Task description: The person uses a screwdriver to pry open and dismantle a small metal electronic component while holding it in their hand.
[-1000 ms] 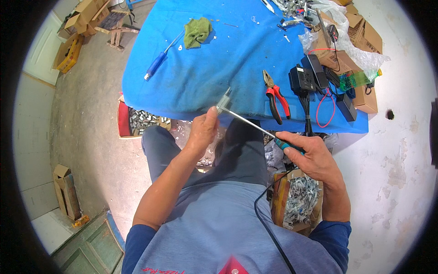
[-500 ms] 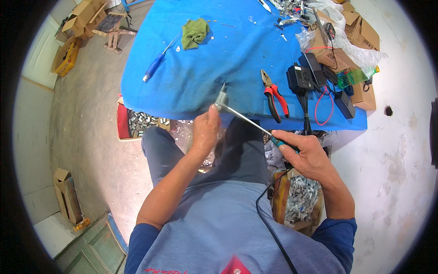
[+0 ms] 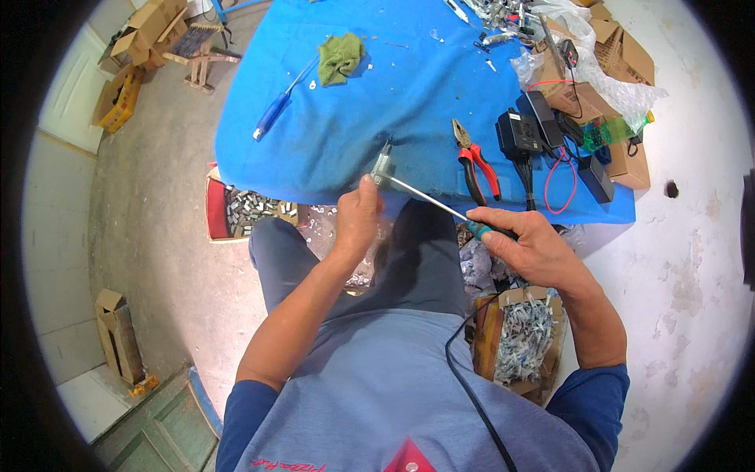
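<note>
My left hand [image 3: 359, 216] is closed on a small pale grey part with a thin pointed metal end [image 3: 381, 164], held at the table's near edge. Its exact kind does not show. In my right hand [image 3: 531, 245] is a screwdriver [image 3: 431, 200] with a long metal shaft and a teal and black handle, gripped in a closed fist. The shaft slants up to the left, and its tip meets the side of the grey part near my left thumb. Pliers [image 3: 476, 164] with red and black handles lie on the table just right of the shaft.
On the blue-covered table [image 3: 299, 169] lie a blue-handled screwdriver [image 3: 274, 114], a green cloth [image 3: 340, 59] and black power adapters [image 3: 519, 135]. Boxes of small metal pieces [image 3: 248, 211] and shredded-looking scraps [image 3: 523, 342] stand below. A black cable [image 3: 464, 385] runs across my front.
My right hand has shifted slightly up, and the screwdriver shaft lies a little flatter. The left hand still holds the grey part in nearly the same place.
</note>
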Demonstrator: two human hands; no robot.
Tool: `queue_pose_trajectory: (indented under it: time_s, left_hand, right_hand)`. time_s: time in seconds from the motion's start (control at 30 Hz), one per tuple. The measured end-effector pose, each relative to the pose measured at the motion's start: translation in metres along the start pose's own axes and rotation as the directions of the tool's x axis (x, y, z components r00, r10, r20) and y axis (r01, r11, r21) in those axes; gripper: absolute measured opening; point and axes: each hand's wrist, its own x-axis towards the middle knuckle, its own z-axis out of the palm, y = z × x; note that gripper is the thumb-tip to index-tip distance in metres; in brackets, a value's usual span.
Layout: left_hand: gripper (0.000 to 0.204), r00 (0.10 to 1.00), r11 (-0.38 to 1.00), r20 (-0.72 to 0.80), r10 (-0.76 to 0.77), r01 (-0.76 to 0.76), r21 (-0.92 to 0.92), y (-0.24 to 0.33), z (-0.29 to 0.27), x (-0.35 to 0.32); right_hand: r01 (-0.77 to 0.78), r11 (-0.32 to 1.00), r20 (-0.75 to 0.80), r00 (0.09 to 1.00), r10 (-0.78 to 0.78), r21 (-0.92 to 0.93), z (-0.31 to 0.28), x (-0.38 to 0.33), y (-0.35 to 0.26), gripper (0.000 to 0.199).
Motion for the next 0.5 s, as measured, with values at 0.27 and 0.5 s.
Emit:
queue_pose_trajectory:
  time_s: [0.27,0.5]
  left_hand:
    - [0.066,0.995,0.996,0.057,-0.079,0.081,-0.032,0.002,-0.004,0.002]
    - [0.066,1.000,1.000,-0.010,0.018,-0.018,-0.011,-0.004,0.004,0.002]
  right_hand:
    - [0.101,0.951,-0.094,0.986,-0.134,-0.292,0.010,-0.005,0.004,0.033]
    - [0.054,0.995,-0.040,0.998,-0.058,-0.083,0.004,0.001,0.007,0.036]
